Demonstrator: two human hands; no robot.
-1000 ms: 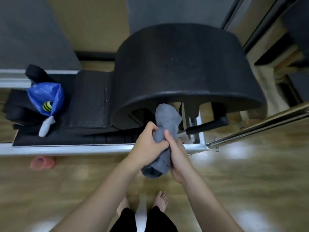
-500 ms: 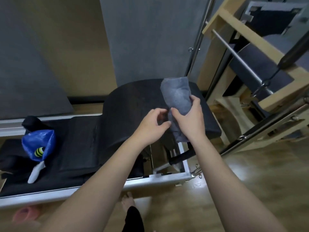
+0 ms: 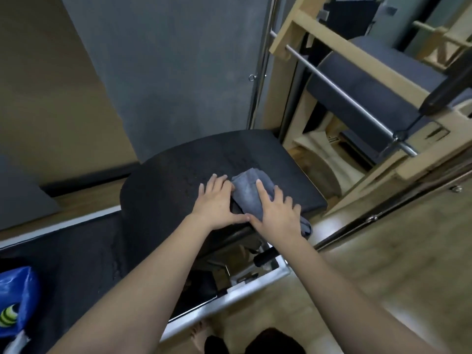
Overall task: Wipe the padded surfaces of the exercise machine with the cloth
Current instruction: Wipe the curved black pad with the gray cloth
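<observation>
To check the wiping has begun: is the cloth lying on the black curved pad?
Yes, the grey cloth lies flat on the curved pad under the right hand.

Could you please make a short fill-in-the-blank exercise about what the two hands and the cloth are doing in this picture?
1. The grey cloth lies on the curved black ____ of the machine.
2. The right hand presses flat on the ____.
3. The left hand rests on the pad to the ____ of the cloth.
4. The blue bag lies at the lower ____ of the picture.

Missing words: pad; cloth; left; left
</observation>
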